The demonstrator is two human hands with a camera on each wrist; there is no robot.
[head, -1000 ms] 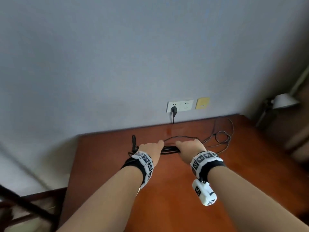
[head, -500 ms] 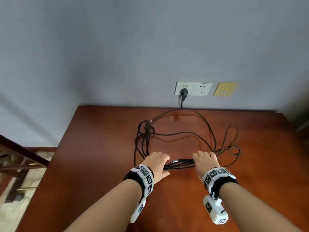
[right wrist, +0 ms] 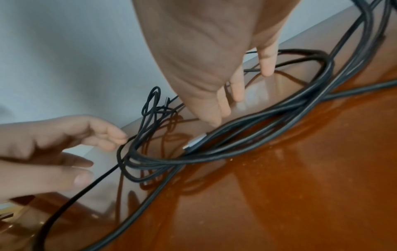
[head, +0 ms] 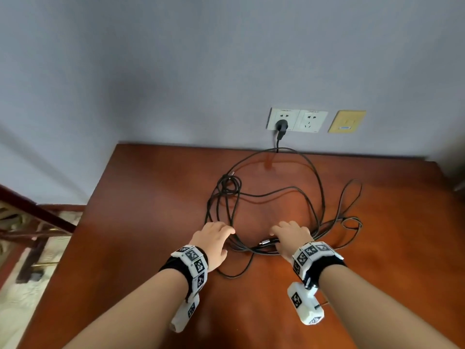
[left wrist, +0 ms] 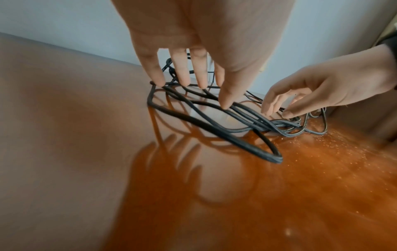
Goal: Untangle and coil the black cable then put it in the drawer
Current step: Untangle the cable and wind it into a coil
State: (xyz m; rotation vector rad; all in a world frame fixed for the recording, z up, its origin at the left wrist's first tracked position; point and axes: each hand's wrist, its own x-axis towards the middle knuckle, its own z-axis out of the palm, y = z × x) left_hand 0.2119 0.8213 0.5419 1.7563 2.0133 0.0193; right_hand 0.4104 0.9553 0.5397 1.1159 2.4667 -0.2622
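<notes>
The black cable [head: 227, 183] lies in loose tangled loops on the reddish-brown table [head: 151, 197], with a small knot at the far left of the tangle. Its silver connector [head: 265, 241] rests in the near bundle [right wrist: 163, 163], just left of my right hand [head: 292, 235]. My left hand [head: 214, 238] hovers over the left loops with straight fingers, its fingertips [left wrist: 159, 79] touching strands of the cable [left wrist: 214, 130]. The right hand [right wrist: 225, 101] has relaxed fingers over the bundle, its thumb beside the connector [right wrist: 194, 141], gripping nothing. No drawer is in view.
A black plug [head: 280, 125] sits in the white wall socket [head: 297, 120] behind the table, its lead dropping to the table's back edge. A yellow wall plate [head: 346, 121] is beside it. Dark wooden furniture [head: 37, 217] stands off the table's left edge.
Both hands gripped the gathered cable between them; now they have let go and opened. The bundle has sagged onto the table. The head view has tilted down.
</notes>
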